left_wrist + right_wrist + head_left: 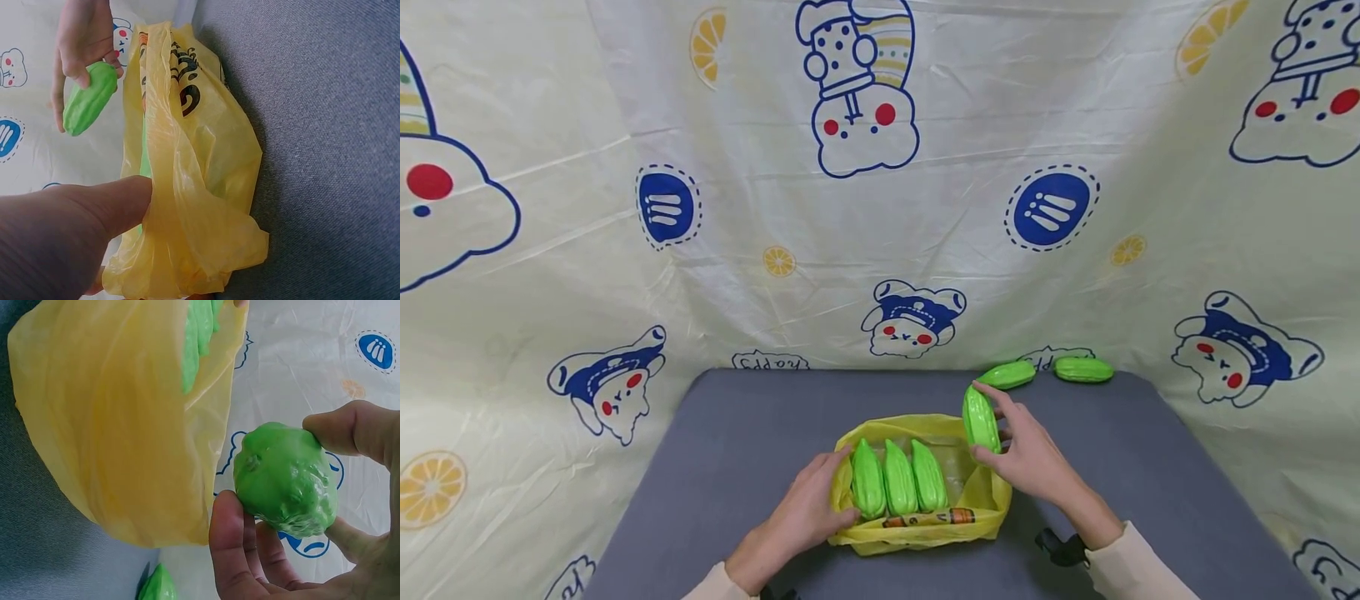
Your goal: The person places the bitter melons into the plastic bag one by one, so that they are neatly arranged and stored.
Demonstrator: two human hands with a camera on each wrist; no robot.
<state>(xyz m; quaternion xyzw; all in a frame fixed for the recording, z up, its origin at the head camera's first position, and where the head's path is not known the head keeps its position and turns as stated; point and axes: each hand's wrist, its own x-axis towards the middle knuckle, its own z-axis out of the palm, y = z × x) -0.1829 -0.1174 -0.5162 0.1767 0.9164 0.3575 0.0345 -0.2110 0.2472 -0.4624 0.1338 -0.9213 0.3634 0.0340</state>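
My right hand [1030,450] holds a green bitter melon [981,419] between thumb and fingers, above the right end of an open yellow plastic bag [925,537]. In the right wrist view the held melon's rounded end [284,478] faces the camera. Three more bitter melons [900,479] lie side by side in the bag's left part. My left hand [812,504] grips the bag's left end, thumb at the front and fingers towards the back. The left wrist view shows its thumb [119,203] against the bag's rim; its other fingers are mostly hidden.
Two bitter melons lie at the table's back right, one [1009,375] just behind my right hand and another [1083,369] farther right. The bag stands on a dark grey table [737,450]. A pale printed sheet [745,200] hangs behind and around the table.
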